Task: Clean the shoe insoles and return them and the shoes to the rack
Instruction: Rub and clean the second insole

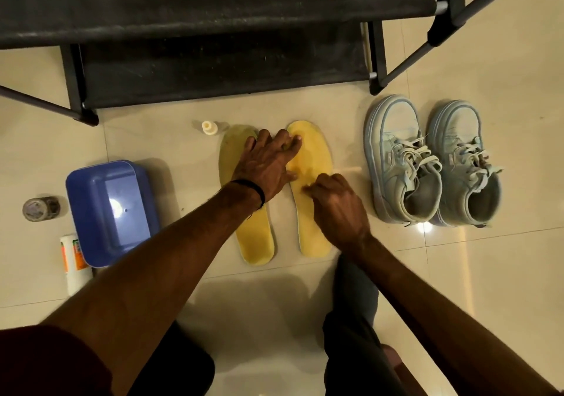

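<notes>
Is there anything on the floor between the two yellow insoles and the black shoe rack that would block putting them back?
Almost nothing. Bare tile lies between the insoles and the rack. Only a small white bottle stands beside the left insole's toe, off to the side. The shoes sit apart, to the right.

Two insoles [314, 188], two shoes [403, 163], one basin [113, 209], one rack [213, 29]
</notes>
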